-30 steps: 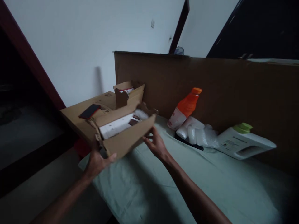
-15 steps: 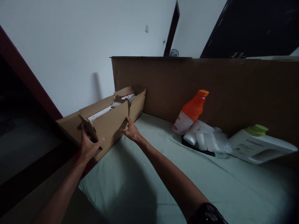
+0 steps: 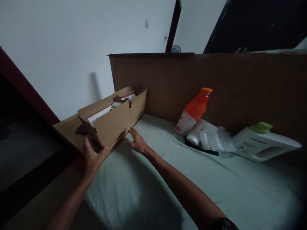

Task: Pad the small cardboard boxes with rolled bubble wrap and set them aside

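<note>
A long cardboard box [image 3: 115, 123] stands on the green cloth [image 3: 163, 163] against the wall, with white items and something red-edged showing inside. My left hand [image 3: 92, 159] is at its near end, thumb and fingers spread apart around the lower corner. Whether it touches the box there is hard to tell. Close to the long side, low by the cloth, my right hand [image 3: 137, 140] has its fingers apart and holds nothing. A small dark flat thing [image 3: 81, 129] lies on the cardboard flap beyond the near end.
Along the back runs a tall cardboard panel [image 3: 163, 76]. In front of it are an orange-topped bottle [image 3: 195, 110], leaning, bubble-wrapped items [image 3: 211, 137] on a black flat piece, and a white jug [image 3: 268, 142] with a green cap lying tilted. The cloth's edge drops off at the left.
My left hand has slid down from the box's upright end flap to its lower corner. My right hand has come slightly down and away from the box's side. The view has shifted a little.
</note>
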Demonstrator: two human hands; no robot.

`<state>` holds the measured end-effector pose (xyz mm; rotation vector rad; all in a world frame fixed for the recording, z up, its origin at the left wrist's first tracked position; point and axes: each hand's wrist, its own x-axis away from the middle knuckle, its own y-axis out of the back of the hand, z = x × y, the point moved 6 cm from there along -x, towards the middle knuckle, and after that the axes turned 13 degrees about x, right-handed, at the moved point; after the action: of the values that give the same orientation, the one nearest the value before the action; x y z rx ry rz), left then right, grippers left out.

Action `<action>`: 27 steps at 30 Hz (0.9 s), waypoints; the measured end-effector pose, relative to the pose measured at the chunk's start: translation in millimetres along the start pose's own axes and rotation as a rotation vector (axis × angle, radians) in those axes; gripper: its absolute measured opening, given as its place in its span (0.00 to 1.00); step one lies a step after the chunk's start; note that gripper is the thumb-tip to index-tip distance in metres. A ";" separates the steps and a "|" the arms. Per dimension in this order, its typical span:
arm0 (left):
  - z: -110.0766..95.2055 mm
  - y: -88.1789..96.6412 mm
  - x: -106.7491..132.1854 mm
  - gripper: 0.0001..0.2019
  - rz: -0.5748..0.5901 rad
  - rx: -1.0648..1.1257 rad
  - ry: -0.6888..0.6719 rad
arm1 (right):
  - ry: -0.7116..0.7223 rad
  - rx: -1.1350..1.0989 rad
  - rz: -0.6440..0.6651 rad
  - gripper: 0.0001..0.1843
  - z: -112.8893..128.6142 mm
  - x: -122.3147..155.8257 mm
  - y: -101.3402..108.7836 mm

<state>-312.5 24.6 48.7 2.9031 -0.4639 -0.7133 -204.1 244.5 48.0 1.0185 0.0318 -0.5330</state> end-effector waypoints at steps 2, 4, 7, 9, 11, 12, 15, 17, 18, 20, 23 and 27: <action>-1.9 2.3 32.5 0.50 0.031 -0.073 -0.034 | 0.022 0.045 0.013 0.33 -3.6 35.4 6.1; -10.9 -0.5 65.7 0.45 0.123 -0.127 -0.146 | 0.023 0.097 0.029 0.29 -8.9 74.5 13.8; -24.0 -18.4 108.0 0.37 0.352 -0.154 -0.225 | -0.013 0.178 0.038 0.26 -17.2 134.0 29.3; -32.7 -38.0 130.5 0.33 0.501 -0.149 -0.235 | -0.053 0.233 0.031 0.24 -22.0 172.2 42.2; -43.2 -61.2 150.7 0.31 0.619 -0.131 -0.248 | -0.105 0.297 0.014 0.22 -26.7 208.5 56.6; -48.6 -73.4 160.6 0.31 0.670 -0.124 -0.253 | -0.132 0.329 0.002 0.21 -28.9 225.9 64.0; -63.7 -110.0 191.9 0.33 0.829 -0.119 -0.236 | -0.202 0.411 -0.020 0.20 -34.2 274.4 83.1; -74.1 -133.8 214.5 0.34 0.947 -0.131 -0.217 | -0.227 0.440 -0.016 0.19 -35.1 303.6 90.5; -79.8 -145.5 225.9 0.35 1.006 -0.141 -0.209 | -0.237 0.449 -0.015 0.20 -34.8 317.3 92.6; -93.4 -168.8 247.0 0.36 1.104 -0.168 -0.203 | -0.249 0.446 -0.021 0.20 -32.8 342.6 94.1; -119.8 -203.8 270.9 0.36 1.189 -0.190 -0.228 | -0.262 0.418 -0.043 0.21 -29.9 373.3 92.6; -151.2 -245.6 291.0 0.39 1.329 -0.131 -0.320 | -0.324 0.397 -0.072 0.27 -31.5 397.2 92.0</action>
<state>68.7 169.6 11.0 1.6792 -1.9324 -0.8204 189.6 145.6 -1.7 1.3080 -0.3375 -0.7846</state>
